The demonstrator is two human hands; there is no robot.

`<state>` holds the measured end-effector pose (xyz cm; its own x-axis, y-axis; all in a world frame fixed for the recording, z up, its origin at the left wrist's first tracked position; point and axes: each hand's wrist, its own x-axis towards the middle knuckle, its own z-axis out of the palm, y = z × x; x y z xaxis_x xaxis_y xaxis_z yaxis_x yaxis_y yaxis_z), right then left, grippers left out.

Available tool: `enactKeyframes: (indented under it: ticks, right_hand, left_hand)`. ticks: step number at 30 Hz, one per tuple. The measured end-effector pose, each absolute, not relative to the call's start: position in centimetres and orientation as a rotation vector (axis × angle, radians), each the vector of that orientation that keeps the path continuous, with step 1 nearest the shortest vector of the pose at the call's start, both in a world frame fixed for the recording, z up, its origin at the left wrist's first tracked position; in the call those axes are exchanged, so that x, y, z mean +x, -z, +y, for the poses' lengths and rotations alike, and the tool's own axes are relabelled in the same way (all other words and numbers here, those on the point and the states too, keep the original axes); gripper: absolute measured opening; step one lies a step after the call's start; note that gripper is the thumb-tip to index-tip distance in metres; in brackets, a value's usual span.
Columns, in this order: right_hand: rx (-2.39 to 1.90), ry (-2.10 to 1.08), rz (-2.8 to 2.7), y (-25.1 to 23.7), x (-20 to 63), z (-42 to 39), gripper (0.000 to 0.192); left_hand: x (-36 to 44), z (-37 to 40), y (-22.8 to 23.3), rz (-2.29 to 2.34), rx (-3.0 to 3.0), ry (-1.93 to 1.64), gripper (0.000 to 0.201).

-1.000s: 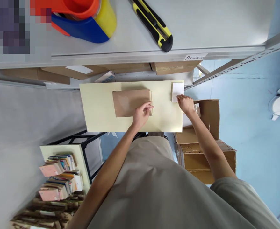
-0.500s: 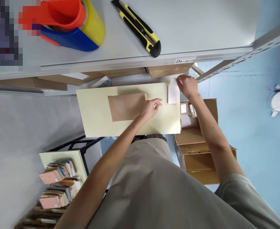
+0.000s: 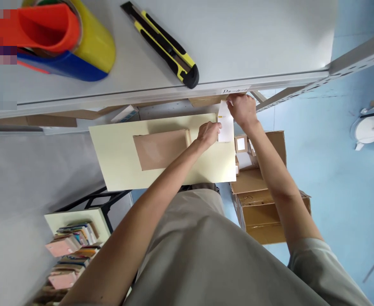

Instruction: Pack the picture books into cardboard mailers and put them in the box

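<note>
The shelf edge hides the right hand [image 3: 241, 111] fingertips, and print on the white label [image 3: 226, 126] is too small to read.

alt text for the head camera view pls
Seen from above, a person's two hands, left hand and right hand, hold a white slip over a pale board bearing a brown envelope, under a shelf.

A handwritten shelf label [image 3: 235, 90] is too blurred to read
</note>
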<state>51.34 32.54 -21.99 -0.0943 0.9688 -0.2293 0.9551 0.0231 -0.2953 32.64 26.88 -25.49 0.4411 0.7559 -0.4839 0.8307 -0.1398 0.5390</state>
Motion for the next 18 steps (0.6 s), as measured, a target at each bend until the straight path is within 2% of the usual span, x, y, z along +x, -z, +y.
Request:
enactKeyframes:
  ticks: [4,9,18]
  right_hand:
    - [-2.087,-0.580,-2.237,21.7,51.0,32.5,0.044]
    - [-2.072,-0.565,-2.238,22.1,50.8,32.5,0.048]
    - [-2.052,-0.531,-2.276,22.7,51.0,32.6,0.048]
  left_hand:
    - [33.0,26.9,26.2,1.281,2.019,0.175,0.056]
    - [32.8,26.3,27.5,1.219,2.029,0.253,0.076]
    - [32.7,26.7,28.0,1.215,2.064,0.295,0.071]
